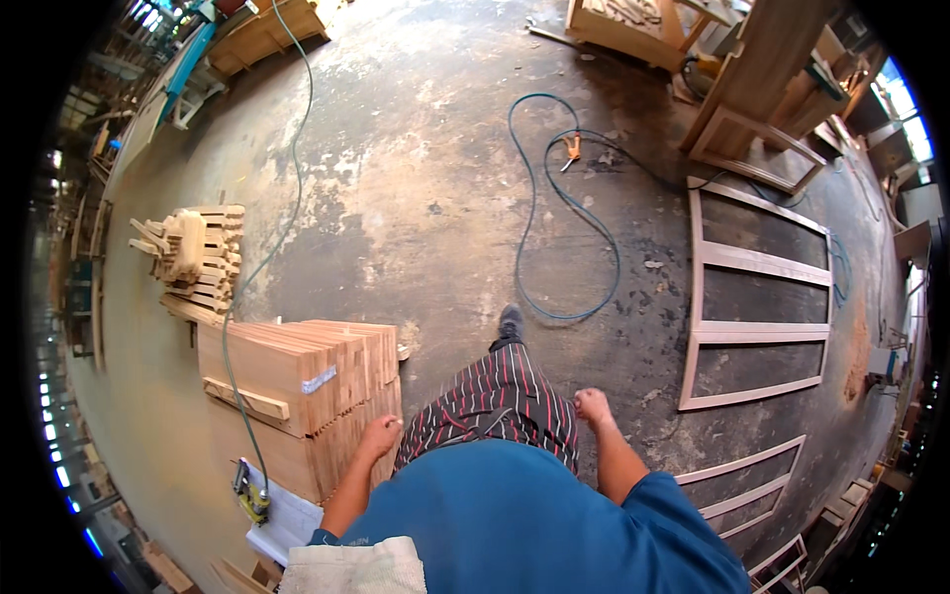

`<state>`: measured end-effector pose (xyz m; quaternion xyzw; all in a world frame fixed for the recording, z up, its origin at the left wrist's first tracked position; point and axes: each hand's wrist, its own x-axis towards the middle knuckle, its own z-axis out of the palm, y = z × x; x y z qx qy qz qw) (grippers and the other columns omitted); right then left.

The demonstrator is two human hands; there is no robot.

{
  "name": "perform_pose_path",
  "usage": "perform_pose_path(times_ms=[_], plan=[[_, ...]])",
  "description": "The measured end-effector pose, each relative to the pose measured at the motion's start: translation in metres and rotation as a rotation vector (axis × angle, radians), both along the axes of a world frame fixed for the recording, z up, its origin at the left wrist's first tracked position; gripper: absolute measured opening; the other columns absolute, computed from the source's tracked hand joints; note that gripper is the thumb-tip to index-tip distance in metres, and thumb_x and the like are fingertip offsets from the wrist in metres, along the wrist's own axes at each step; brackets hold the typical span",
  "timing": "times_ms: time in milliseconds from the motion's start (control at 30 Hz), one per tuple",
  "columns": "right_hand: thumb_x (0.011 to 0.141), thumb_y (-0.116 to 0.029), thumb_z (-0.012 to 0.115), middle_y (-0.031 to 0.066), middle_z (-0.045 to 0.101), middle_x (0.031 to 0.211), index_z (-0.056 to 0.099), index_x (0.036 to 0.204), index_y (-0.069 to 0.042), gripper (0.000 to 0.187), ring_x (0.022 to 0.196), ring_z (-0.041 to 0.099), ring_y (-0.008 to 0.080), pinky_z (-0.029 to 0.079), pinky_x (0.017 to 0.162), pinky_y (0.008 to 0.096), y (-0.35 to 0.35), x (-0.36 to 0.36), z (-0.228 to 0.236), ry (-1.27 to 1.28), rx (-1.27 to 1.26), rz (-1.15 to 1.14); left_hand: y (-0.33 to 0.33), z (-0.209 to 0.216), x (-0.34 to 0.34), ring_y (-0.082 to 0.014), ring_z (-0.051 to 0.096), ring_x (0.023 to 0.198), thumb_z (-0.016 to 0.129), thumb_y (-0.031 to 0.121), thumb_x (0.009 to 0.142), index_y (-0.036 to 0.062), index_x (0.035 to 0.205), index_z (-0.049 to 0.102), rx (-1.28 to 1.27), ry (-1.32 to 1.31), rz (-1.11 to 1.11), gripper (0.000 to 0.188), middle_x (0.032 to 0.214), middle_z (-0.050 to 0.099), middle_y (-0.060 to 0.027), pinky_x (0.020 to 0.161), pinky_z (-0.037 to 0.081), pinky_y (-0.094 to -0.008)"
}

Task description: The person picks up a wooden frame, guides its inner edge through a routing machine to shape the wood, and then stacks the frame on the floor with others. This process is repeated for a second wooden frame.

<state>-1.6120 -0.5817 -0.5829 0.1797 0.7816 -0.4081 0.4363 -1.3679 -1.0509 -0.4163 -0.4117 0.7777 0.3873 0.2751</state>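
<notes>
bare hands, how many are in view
2: the left hand between the stack of wooden boards and the striped garment, the right hand at the garment's other side. Any in the dark, cluttered edges could be hidden.

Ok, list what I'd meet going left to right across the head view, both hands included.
Pile of pale wooden pieces → stack of wooden panels → left hand → grey shoe → right hand → large wooden frame.
</notes>
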Motion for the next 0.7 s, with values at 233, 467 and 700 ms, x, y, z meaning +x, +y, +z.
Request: perform_pose_path(times_ms=[233,467,700], plan=[[0.095,-0.023,0.055,0.009,0.069,0.086,0.062,0.108,-0.001,0.026,0.071,0.066,0.0179,0.054,0.065,0.0313,-0.098,-0.132,0.025,-0.156,-0.153,-0.148,0.008,0.015,-0.084,-0.0372,0.063,0.111,0.055,0.042,0.094,0.0029,0.119,0.065,0.024,-0.141,0.051,0.047,0.115,0.066,-0.0244,0.095,0.048,-0.0409],[0.089,-0.027,0.058,0.0168,0.07,0.095,0.068,0.103,0.001,0.033,0.089,0.067,0.0276,0.052,0.08,0.0372,-0.141,-0.142,-0.071,-0.07,-0.006,0.147,0.006,-0.088,-0.15,-0.0392,0.058,0.118,0.056,0.046,0.093,0.0018,0.124,0.061,0.195,-0.271,-0.201,0.054,0.126,0.061,-0.024,0.1,0.045,-0.0428],[0.086,-0.032,0.058,0.0234,0.068,0.111,0.069,0.105,0.0,0.039,0.11,0.062,0.0384,0.048,0.095,0.0444,-0.178,-0.164,-0.152,-0.023,0.175,0.446,0.008,-0.169,-0.192,-0.0385,0.054,0.113,0.063,0.037,0.088,0.0024,0.13,0.056,-0.021,-0.242,-0.527,0.055,0.121,0.06,-0.0189,0.096,0.045,-0.0501]])
